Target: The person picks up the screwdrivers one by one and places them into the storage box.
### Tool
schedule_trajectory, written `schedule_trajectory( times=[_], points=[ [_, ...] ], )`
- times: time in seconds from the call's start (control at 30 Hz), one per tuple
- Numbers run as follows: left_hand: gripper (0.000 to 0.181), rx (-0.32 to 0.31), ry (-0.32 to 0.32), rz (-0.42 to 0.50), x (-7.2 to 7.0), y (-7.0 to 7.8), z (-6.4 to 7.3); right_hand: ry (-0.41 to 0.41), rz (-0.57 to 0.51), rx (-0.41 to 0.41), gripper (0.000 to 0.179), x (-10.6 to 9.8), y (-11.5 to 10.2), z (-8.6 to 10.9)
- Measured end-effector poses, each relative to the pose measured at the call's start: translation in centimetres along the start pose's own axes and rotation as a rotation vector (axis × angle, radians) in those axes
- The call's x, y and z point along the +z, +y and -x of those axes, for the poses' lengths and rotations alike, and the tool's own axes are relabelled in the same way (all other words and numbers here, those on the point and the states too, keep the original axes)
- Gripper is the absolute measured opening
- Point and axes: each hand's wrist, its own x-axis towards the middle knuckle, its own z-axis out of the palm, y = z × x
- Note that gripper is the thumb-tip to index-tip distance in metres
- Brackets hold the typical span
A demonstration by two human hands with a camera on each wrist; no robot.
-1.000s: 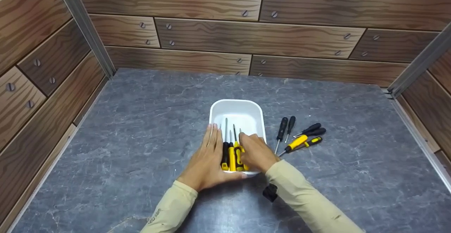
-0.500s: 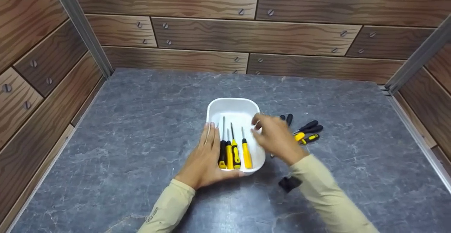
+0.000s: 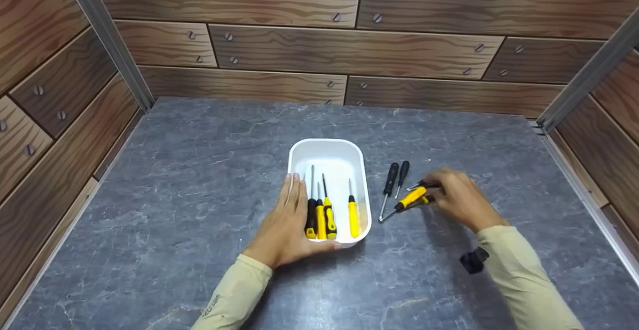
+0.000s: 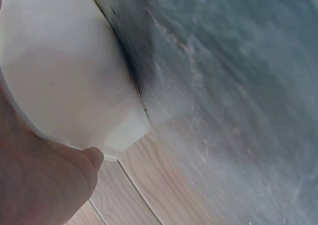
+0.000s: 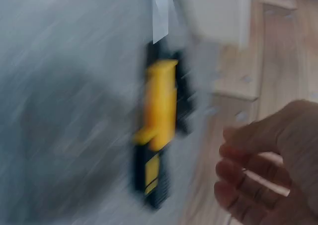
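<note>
A white plastic tray (image 3: 327, 151) stands mid-table with several black and yellow screwdrivers lying in it. Three of them lie at its left side, and one yellow-handled screwdriver (image 3: 353, 217) lies alone at the right. My left hand (image 3: 282, 220) rests against the tray, straight fingers over the left rim and thumb along the near edge. My right hand (image 3: 459, 197), fingers loosely bent, is over the loose screwdrivers right of the tray and partly covers them. The right wrist view, blurred, shows a yellow-handled screwdriver (image 5: 161, 106) apart from the fingertips (image 5: 229, 170), with nothing between the fingers.
Two black-handled screwdrivers, a longer one (image 3: 391, 177) and a shorter one (image 3: 403, 172), lie between the tray and the right hand. Wood-patterned walls (image 3: 279, 50) stand behind and at both sides of the grey marbled table (image 3: 224, 145).
My right hand has let go of the yellow-handled screwdriver in the tray and moved right to the loose ones. That screwdriver has shifted to the tray's right side. My left hand stays at the tray.
</note>
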Motion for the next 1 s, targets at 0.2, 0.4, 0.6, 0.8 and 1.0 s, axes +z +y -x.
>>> schedule_trajectory(
  times=[0.2, 0.4, 0.6, 0.8, 1.0],
  points=[
    [0.143, -0.006, -0.004, 0.007, -0.2, -0.2, 0.1, -0.097, 0.12, -0.004, 0.029, 1.5, 2.7, 1.1],
    [0.142, -0.003, -0.019, -0.006, -0.1, -0.1, 0.2, -0.061, 0.191, -0.036, 0.028, 2.6, 3.7, 1.8],
    [0.142, 0.001, -0.012, -0.007, -0.1, 0.1, 0.0, -0.069, 0.198, -0.023, 0.027, 3.0, 4.0, 2.1],
    [0.141, 0.005, -0.006, 0.006, -0.1, 0.1, 0.0, -0.06, 0.188, -0.065, 0.02, 2.8, 4.1, 2.4],
    [0.142, 0.001, -0.006, 0.009, -0.1, 0.1, 0.0, -0.062, 0.111, -0.06, 0.018, 2.3, 3.9, 3.0]
  ],
)
